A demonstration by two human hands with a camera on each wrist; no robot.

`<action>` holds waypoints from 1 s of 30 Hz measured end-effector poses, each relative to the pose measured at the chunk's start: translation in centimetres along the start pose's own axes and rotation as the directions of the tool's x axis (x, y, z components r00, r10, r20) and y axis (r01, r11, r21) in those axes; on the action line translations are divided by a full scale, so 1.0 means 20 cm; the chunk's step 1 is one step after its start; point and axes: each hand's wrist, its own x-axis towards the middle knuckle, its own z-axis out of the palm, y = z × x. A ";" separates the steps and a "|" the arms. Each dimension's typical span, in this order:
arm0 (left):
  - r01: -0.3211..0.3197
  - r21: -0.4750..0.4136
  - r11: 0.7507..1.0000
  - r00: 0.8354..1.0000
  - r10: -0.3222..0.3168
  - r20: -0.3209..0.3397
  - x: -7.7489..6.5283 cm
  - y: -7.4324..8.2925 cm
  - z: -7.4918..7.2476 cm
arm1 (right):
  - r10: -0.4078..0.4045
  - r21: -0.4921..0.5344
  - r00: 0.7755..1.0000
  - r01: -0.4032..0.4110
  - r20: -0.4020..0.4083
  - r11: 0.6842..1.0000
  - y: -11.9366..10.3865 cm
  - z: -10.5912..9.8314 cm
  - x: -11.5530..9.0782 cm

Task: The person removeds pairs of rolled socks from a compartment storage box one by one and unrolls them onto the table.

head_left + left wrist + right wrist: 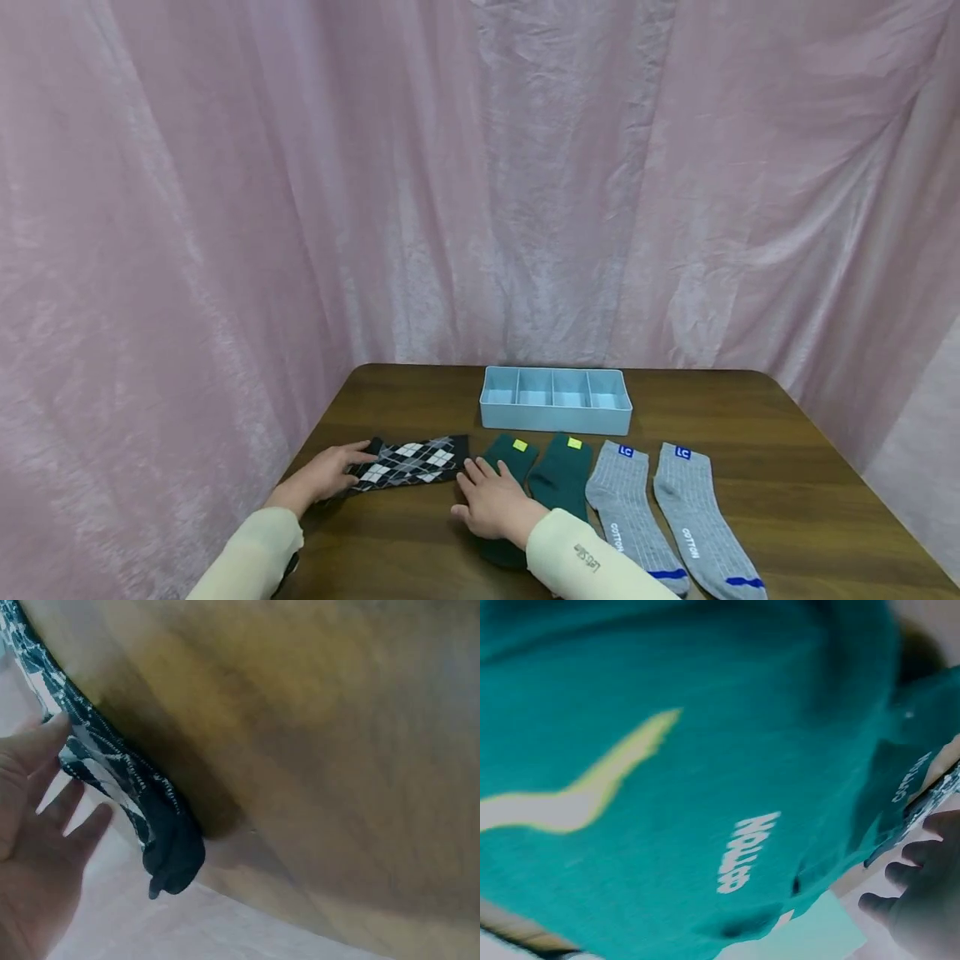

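A black, grey and white argyle sock (412,463) lies sideways on the left part of the table. My left hand (322,473) touches its left portion with loosely extended fingers. In the left wrist view, a digit of the left hand (30,840) lies against the patterned fabric, and the dark toe of the argyle sock (176,847) extends past the hand. My right hand (495,504), fingers spread, is at the sock's cuff and over part of a green sock (501,457). The right wrist view shows a large green sock (705,750) close up, beside the right hand (930,877).
A second green sock (562,473) lies right of the first, partly hidden by my sleeve. Two grey socks (626,500) with blue labels lie further right. A light-blue divided box (555,418) stands behind on the wooden table (697,396), near the pink curtain (555,208).
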 end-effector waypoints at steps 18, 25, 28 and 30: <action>0.127 -0.005 0.992 0.984 -0.125 0.124 0.02 0.08 -0.01 | 0.022 -0.054 0.997 -0.018 0.075 0.998 0.06 0.09 -0.04; 0.030 -0.069 0.997 0.989 -0.020 0.147 0.03 0.16 -0.01 | 0.019 -0.054 0.997 -0.014 0.080 0.998 0.07 0.08 -0.04; -0.014 -0.076 0.997 0.993 0.023 0.120 0.04 0.18 0.01 | 0.016 -0.057 0.996 -0.011 0.085 0.998 0.06 0.08 -0.04; -0.004 -0.091 0.996 0.992 0.016 0.127 0.05 0.19 0.02 | 0.015 -0.058 0.996 -0.010 0.088 0.998 0.06 0.08 -0.04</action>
